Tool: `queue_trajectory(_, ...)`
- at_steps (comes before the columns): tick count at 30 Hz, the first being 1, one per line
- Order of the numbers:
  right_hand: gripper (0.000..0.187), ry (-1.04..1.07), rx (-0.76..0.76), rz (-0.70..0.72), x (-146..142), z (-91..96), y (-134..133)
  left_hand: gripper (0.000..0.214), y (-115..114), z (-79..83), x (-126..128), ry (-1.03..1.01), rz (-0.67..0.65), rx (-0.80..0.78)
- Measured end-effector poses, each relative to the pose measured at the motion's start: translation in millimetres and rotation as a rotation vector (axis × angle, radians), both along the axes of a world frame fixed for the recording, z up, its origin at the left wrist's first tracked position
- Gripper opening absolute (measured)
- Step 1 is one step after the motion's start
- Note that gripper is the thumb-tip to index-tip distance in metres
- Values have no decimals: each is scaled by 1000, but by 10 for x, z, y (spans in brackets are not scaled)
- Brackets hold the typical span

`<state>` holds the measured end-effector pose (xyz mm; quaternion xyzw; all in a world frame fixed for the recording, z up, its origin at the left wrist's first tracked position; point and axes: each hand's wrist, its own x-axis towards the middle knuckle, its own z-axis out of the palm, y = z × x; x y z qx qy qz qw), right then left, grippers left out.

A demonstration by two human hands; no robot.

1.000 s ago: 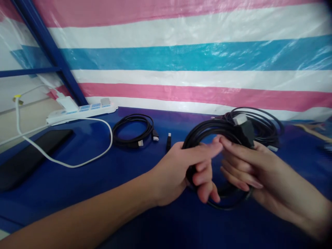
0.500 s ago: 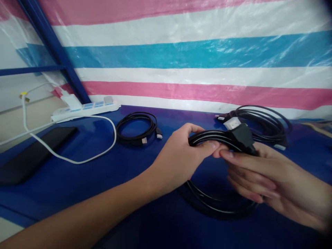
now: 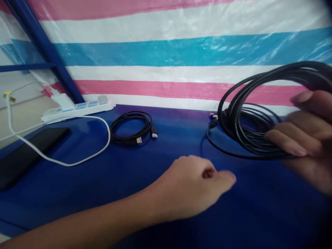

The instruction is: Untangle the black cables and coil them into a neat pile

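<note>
A striped sheet [image 3: 166, 52] forms the backdrop behind the small coil [image 3: 124, 139], which lies on a blue table [image 3: 160, 152]; a blue frame [image 3: 43, 41] rises beyond it to the left. Well to the small coil's right, the held coil [image 3: 293, 71] of black cable is raised off the table, clamped in the bent fingers of the right hand [image 3: 308, 131], blurred at the edge of view. In front of the small coil and to its right, the left hand [image 3: 192, 186] curls its fingers, thumb extended; whether they close on anything cannot be told. The rear coil [image 3: 255, 126], right of the small coil, is partly hidden by the held one. Left of the small coil lie a black slab [image 3: 20, 160] and, nearer, a looping white cable [image 3: 70, 165]. Behind and left sits a power strip [image 3: 72, 113], bearing a charger [image 3: 63, 101].
</note>
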<state>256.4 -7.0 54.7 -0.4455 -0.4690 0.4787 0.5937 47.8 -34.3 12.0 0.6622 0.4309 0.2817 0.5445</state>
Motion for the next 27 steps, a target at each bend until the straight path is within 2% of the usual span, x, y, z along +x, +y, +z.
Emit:
queue_trajectory(2,17,196,7,74,-19,-13,23,42,17,-13,24,-147,-184,-286)
queue_trajectory(4,16,294,-21,106,-71,-36,53,58,46,0,54,-440,-258,-406)
queue_trajectory(6,22,319,-84,61,-140,-65,81,57,74,18,85,-720,-258,-406)
queue_trajectory(9,22,291,-195,-46,-269,-120,76,39,106,29,107,-915,-144,-419)
queue_trajectory(11,5,236,-272,-60,-371,-162,34,19,122,31,98,-959,-115,-427)
queue_trajectory(12,16,209,-311,-47,-421,-183,8,9,129,35,89,-978,-110,-415)
queue_trajectory(14,37,170,-360,1,-502,-218,-36,10,141,49,69,-1014,-121,-392)
queue_trajectory(16,41,161,-355,50,-536,-240,-54,10,153,72,52,-1012,-94,-382)
queue_trajectory(19,30,187,-281,67,-506,-263,-36,5,175,113,40,-976,44,-358)
queue_trajectory(21,16,234,-215,37,-472,-277,-19,9,197,138,32,-981,144,-341)
queue_trajectory(23,12,272,-181,-1,-462,-286,-15,14,218,154,22,-1000,206,-328)
queue_trajectory(25,12,267,-204,0,-483,-290,-26,12,231,156,13,-991,236,-310)
queue_trajectory(27,13,231,-279,63,-523,-293,-44,6,231,142,7,-956,237,-272)
